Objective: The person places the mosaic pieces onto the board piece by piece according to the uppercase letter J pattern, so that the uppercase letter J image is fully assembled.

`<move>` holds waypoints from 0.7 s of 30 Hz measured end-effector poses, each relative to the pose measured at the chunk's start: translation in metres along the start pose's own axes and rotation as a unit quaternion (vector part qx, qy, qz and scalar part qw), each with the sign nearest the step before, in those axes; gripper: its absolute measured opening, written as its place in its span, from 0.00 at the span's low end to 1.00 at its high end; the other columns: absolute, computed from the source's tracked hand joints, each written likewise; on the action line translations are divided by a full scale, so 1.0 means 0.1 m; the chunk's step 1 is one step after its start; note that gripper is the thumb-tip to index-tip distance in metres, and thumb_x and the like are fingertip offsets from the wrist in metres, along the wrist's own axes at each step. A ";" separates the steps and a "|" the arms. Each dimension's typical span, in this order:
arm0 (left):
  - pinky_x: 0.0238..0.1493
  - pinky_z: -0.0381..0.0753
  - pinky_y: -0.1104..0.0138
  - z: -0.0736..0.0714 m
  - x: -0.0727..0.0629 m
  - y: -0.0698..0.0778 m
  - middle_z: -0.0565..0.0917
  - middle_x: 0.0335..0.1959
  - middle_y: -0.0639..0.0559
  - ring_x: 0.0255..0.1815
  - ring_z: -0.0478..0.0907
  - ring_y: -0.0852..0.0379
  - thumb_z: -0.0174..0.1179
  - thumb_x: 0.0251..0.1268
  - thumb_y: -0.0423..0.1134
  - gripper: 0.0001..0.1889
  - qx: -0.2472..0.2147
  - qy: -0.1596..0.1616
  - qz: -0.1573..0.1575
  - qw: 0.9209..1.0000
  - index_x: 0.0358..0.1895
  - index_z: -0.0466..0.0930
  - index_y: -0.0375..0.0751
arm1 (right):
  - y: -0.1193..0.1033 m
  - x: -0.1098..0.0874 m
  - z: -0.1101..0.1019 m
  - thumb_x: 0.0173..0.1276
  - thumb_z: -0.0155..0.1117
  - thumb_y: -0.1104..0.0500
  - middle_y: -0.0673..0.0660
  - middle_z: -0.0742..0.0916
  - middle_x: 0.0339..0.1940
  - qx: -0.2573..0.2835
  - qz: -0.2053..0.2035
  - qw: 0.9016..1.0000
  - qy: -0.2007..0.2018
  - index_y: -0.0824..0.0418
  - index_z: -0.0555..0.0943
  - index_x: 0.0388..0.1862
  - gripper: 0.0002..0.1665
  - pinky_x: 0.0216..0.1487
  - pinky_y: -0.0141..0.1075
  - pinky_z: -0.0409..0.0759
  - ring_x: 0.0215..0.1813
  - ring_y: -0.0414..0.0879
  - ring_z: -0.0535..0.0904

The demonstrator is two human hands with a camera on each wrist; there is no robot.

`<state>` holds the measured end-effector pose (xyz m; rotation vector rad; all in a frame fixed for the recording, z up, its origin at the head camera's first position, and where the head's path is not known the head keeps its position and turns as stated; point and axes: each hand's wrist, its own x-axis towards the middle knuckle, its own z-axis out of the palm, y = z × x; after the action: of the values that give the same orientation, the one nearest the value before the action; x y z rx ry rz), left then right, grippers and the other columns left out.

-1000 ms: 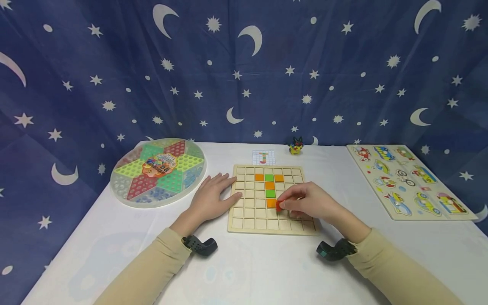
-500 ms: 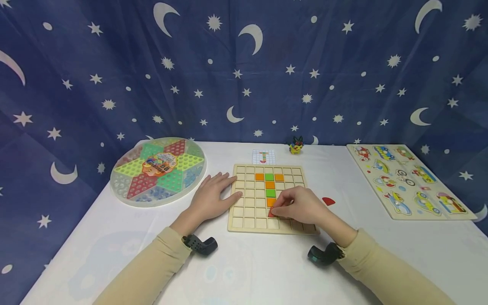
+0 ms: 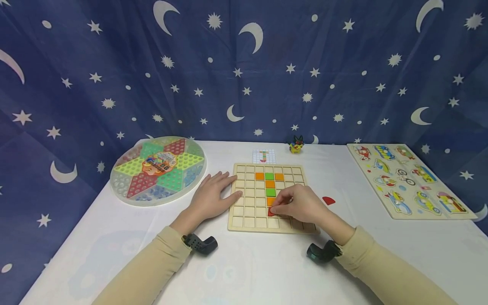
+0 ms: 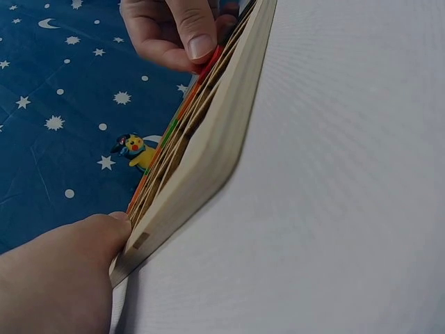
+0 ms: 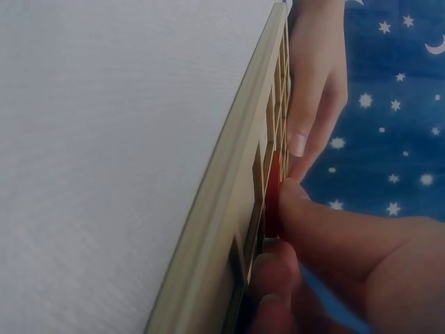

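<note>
A wooden grid board [image 3: 249,222] lies flat on the white table. My right hand [image 3: 299,204] pinches a red quarter-round tile [image 3: 270,213] between thumb and fingers, at the square below the lowest orange tile [image 3: 270,201]. In the right wrist view the red tile [image 5: 272,198] stands against the grid; whether it is fully seated I cannot tell. Orange and green tiles form a T-like column, among them a green tile [image 3: 270,192]. My left hand [image 3: 212,199] rests at the board's left edge, fingers extended, its thumb [image 4: 104,236] touching the rim.
Another red quarter-round tile [image 3: 328,201] lies right of the board. Behind it sit a pattern card [image 3: 264,156] and a small yellow figure [image 3: 295,145]. A round star-patterned game board [image 3: 179,180] stands left, a picture puzzle board [image 3: 411,195] right.
My right hand has moved left and slightly nearer with the red tile, to the square under the lowest orange tile. A second red tile now shows on the table. My left hand has stayed put.
</note>
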<state>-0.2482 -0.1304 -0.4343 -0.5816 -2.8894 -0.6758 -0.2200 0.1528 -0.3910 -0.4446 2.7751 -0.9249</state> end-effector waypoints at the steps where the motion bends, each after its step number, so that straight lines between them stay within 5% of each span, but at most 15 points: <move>1: 0.81 0.48 0.48 0.00 0.00 0.00 0.70 0.75 0.43 0.79 0.60 0.44 0.55 0.73 0.63 0.34 0.001 -0.001 -0.001 1.000 0.73 0.74 0.48 | 0.00 0.01 0.00 0.59 0.82 0.51 0.42 0.85 0.24 -0.001 -0.001 1.000 0.001 0.42 0.88 0.25 0.08 0.32 0.38 0.72 0.34 0.46 0.75; 16: 0.81 0.48 0.49 0.00 0.02 -0.01 0.70 0.75 0.44 0.79 0.59 0.45 0.54 0.72 0.65 0.34 0.003 -0.004 -0.003 1.000 0.73 0.74 0.48 | -0.01 0.06 -0.01 0.58 0.83 0.52 0.41 0.87 0.26 0.001 0.004 1.000 0.000 0.42 0.91 0.26 0.07 0.37 0.39 0.72 0.39 0.46 0.75; 21: 0.81 0.48 0.49 0.00 0.01 -0.01 0.70 0.75 0.45 0.79 0.59 0.45 0.54 0.72 0.65 0.35 0.001 -0.007 -0.007 1.000 0.74 0.74 0.49 | 0.06 0.03 -0.06 0.63 0.79 0.52 0.43 0.87 0.31 0.019 -0.004 1.000 -0.010 0.44 0.92 0.32 0.02 0.33 0.38 0.78 0.33 0.44 0.79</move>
<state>-0.2499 -0.1309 -0.4347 -0.5695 -2.9093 -0.6722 -0.2255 0.1594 -0.3900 -0.4578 2.7347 -0.9689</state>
